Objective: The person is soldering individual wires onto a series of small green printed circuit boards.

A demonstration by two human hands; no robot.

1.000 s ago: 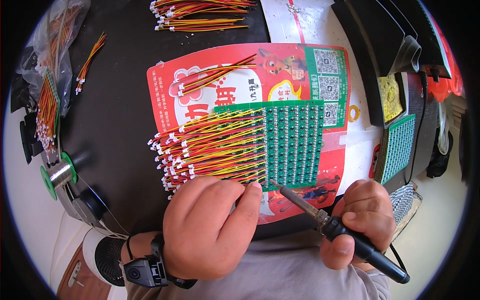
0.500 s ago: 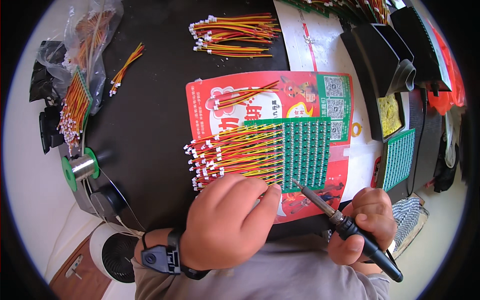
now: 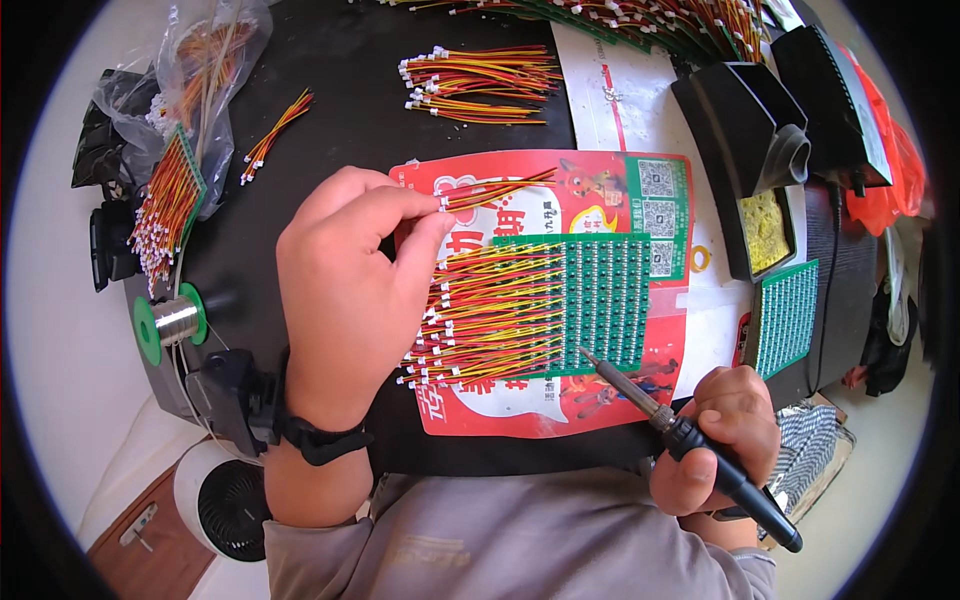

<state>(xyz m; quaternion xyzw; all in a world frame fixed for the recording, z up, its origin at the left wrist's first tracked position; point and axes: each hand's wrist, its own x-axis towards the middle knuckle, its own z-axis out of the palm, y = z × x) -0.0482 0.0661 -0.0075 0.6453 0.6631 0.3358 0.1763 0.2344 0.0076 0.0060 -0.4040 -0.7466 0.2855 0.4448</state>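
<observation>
My left hand reaches to the upper left of the red printed sheet, thumb and forefinger closed at the white connector end of a few red, yellow and black wire leads. Below them lies a green circuit board panel, with rows of connector-ended wires laid across its left part. My right hand grips a soldering iron by its black handle. The iron's tip is over the panel's lower part, close to the wire ends; whether it touches cannot be told.
Bundles of wires lie at the back. A black iron stand with yellow sponge and another green panel are at right. A solder spool, wired board and plastic bag sit at left.
My left hand has moved up and left from the panel's lower edge to the loose wire leads, closing on a connector end. My right hand keeps the soldering iron nearly in place.
</observation>
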